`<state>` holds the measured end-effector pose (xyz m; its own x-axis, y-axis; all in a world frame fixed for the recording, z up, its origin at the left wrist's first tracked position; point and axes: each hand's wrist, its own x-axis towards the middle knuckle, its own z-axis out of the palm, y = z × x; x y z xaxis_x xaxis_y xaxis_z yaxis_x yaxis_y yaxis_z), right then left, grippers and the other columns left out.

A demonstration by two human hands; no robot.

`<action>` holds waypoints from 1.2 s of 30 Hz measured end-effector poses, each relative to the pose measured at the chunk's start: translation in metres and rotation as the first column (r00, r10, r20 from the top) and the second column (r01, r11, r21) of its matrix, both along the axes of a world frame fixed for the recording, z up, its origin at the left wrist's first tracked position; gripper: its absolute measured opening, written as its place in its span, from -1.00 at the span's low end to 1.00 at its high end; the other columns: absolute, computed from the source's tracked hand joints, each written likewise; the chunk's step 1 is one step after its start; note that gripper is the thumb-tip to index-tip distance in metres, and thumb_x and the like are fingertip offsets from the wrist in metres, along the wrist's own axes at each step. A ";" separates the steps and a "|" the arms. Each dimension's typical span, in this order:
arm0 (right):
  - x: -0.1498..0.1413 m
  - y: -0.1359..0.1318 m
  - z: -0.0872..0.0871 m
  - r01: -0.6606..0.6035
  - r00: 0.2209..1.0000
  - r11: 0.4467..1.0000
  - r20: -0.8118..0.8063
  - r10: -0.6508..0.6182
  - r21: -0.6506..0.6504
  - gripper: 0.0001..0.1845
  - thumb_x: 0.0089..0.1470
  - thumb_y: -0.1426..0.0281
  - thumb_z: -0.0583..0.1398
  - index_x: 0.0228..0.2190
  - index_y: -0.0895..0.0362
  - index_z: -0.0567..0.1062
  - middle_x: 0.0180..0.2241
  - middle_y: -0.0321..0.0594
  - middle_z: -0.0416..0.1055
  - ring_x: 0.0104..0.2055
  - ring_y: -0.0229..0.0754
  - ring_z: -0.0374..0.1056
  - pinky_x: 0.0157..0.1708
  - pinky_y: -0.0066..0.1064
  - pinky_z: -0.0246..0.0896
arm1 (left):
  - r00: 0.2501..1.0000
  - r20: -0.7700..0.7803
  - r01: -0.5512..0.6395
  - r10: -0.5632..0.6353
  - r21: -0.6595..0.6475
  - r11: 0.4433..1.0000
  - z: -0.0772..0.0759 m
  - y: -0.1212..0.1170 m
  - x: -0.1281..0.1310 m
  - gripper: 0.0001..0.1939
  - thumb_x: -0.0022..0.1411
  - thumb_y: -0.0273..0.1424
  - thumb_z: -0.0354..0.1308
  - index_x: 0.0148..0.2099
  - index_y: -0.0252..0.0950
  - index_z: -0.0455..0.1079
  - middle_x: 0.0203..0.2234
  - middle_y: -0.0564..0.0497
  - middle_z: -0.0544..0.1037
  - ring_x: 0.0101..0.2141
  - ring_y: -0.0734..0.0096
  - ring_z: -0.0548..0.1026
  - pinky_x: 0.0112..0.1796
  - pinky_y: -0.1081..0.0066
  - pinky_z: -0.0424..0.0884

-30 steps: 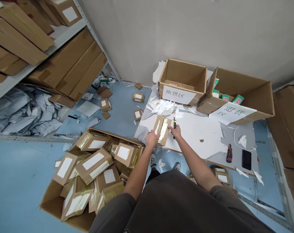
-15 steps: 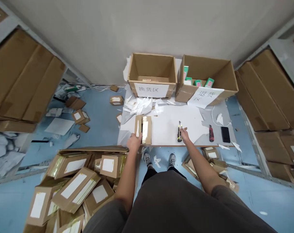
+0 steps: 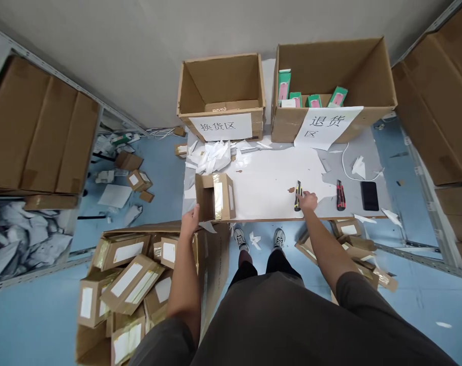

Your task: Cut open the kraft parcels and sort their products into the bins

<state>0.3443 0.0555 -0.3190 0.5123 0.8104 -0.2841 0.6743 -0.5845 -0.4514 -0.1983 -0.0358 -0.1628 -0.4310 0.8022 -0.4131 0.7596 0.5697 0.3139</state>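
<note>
Your left grip (image 3: 190, 221) holding a carton (image 3: 226, 195), counter's (image 3: 265, 178) front-left corner, right grip (image 3: 305, 197) touching the cutter (image 3: 298, 197), closure unclear, bare room between.

Mid-frame, a low path runs over the white sheet (image 3: 265, 188) — between the opened carton (image 3: 225, 201) at left and the yellow-black cutter (image 3: 298, 195) at right. Toward the top, paper scraps (image 3: 214, 158), then a left box (image 3: 257, 129) and a right box (image 3: 368, 124), stand in the way.

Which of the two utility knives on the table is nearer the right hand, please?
The yellow-and-black knife, directly at the right hand; the red-and-black knife lies apart, farther right, next to the phone.
</note>
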 end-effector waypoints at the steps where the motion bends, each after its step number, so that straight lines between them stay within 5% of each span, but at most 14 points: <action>1: -0.003 0.000 0.005 0.003 0.998 1.000 0.055 -0.004 0.014 -0.54 0.14 0.17 0.32 -0.02 0.19 0.58 0.02 0.23 0.43 0.09 0.20 0.30 0.00 -0.14 0.22 | 0.999 0.042 -0.035 0.033 0.044 0.998 0.000 -0.002 -0.007 -0.40 0.54 -0.05 -0.19 -0.27 -0.28 0.54 -0.47 -0.07 0.59 -0.29 0.16 0.56 -0.22 0.34 0.42; 4: -0.042 -0.001 0.031 -0.069 0.996 0.990 0.060 0.062 0.123 -0.49 0.23 0.22 0.19 0.12 0.23 0.49 0.01 0.19 0.43 0.08 0.19 0.31 0.05 -0.09 0.25 | 0.979 0.134 -0.179 0.151 0.222 0.959 -0.003 -0.007 -0.017 -0.60 0.47 -0.21 -0.01 0.09 -0.33 0.52 -0.35 -0.03 0.63 -0.26 0.23 0.57 -0.14 0.34 0.48; 7: -0.133 -0.009 0.068 -0.374 0.907 0.886 -0.091 0.411 0.275 -0.48 0.25 0.30 0.11 0.19 0.21 0.43 0.03 0.08 0.45 0.03 0.08 0.37 0.12 -0.11 0.28 | 0.962 0.149 -0.267 0.228 0.341 0.902 -0.011 -0.006 -0.014 -0.42 0.37 -0.40 0.10 0.40 -0.32 0.27 0.00 -0.15 0.63 -0.12 0.21 0.60 0.04 0.24 0.49; 11: -0.289 -0.030 0.105 -0.645 0.710 0.704 -0.110 0.696 0.298 -0.30 0.24 0.20 0.22 0.34 0.12 0.32 0.24 0.09 0.33 0.27 0.17 0.22 0.24 -0.04 0.24 | 0.999 0.045 -0.043 0.028 0.374 0.927 -0.024 -0.002 -0.001 -0.51 0.27 -0.59 0.11 0.22 -0.29 0.48 0.41 -0.23 0.30 0.32 0.01 0.35 0.33 0.05 0.27; 15: -0.380 -0.045 0.113 -0.682 0.716 0.715 -0.062 0.696 0.153 -0.02 0.02 0.28 0.42 0.39 0.10 0.22 0.50 0.15 -0.09 0.41 0.36 0.00 0.25 0.14 0.21 | 0.970 0.174 0.114 -0.172 0.297 0.948 -0.037 -0.006 0.008 -0.48 0.31 -0.61 0.09 0.25 -0.19 0.50 0.32 -0.12 0.45 0.28 0.11 0.42 0.29 0.16 0.35; 18: -0.375 -0.040 0.112 -0.661 0.720 0.724 -0.103 0.686 0.198 -0.05 -0.03 0.41 0.37 0.37 0.10 0.25 0.53 0.12 -0.14 0.44 0.30 0.00 0.31 0.11 0.19 | 0.945 0.236 0.156 -0.227 0.287 0.945 -0.043 -0.013 0.011 -0.50 0.39 -0.53 0.05 0.33 -0.23 0.43 0.41 -0.15 0.35 0.34 0.12 0.37 0.33 0.16 0.31; 21: -0.331 -0.028 0.111 -0.619 0.660 0.725 -0.301 0.689 0.303 -0.10 0.05 0.37 0.24 0.40 0.11 0.20 0.44 0.05 0.15 0.39 0.11 0.20 0.31 -0.05 0.26 | 0.935 0.269 0.153 -0.229 0.278 0.948 -0.047 -0.020 0.016 -0.57 0.45 -0.34 0.11 0.30 -0.26 0.44 0.48 -0.19 0.20 0.39 0.08 0.31 0.35 0.15 0.27; 24: -0.286 -0.024 0.106 -0.506 0.673 0.835 -0.506 0.539 0.216 -0.11 0.16 0.24 0.15 0.46 0.14 0.08 0.22 0.04 0.45 0.15 0.03 0.46 0.08 -0.14 0.47 | 0.915 0.327 0.158 -0.236 0.248 0.956 -0.053 -0.023 0.022 -0.45 0.32 -0.29 0.32 0.31 -0.24 0.42 0.55 -0.20 -0.01 0.42 0.01 0.27 0.32 0.16 0.30; 27: -0.267 -0.033 0.093 -0.458 0.766 0.884 -0.463 0.445 0.092 -0.06 0.20 0.09 0.15 0.46 0.20 0.07 0.08 0.04 0.55 0.05 0.05 0.53 0.01 -0.14 0.49 | 0.886 0.393 0.156 -0.246 0.246 0.957 -0.060 -0.024 0.023 -0.28 0.24 -0.27 0.41 0.39 -0.24 0.32 0.57 -0.23 -0.12 0.45 -0.01 0.18 0.32 0.15 0.29; 33: -0.278 -0.043 0.093 -0.543 0.828 0.798 0.010 0.560 0.263 -0.38 0.32 0.21 0.07 0.31 0.20 0.39 0.27 0.17 0.35 0.39 0.16 0.20 0.34 0.11 0.16 | 0.863 0.428 0.164 -0.268 0.264 0.950 -0.060 -0.030 0.014 -0.24 0.28 -0.11 0.38 0.42 -0.16 0.28 0.58 -0.13 -0.17 0.45 -0.03 0.18 0.30 0.15 0.32; 36: -0.306 -0.029 0.113 -0.656 0.744 0.664 0.156 0.650 0.360 -0.50 0.28 0.43 0.06 0.17 0.17 0.53 0.25 0.13 0.38 0.36 0.12 0.23 0.37 0.06 0.13 | 0.877 0.417 0.144 -0.239 0.246 0.958 -0.057 -0.030 0.018 -0.24 0.27 -0.12 0.39 0.42 -0.15 0.28 0.58 -0.12 -0.17 0.44 -0.05 0.22 0.29 0.14 0.33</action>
<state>0.0385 0.0261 -0.2065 -0.1875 0.9760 0.1106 0.8255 0.2176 -0.5208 -0.1802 -0.0654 -0.2199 -0.0726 0.9363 -0.3435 0.6042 0.3153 0.7318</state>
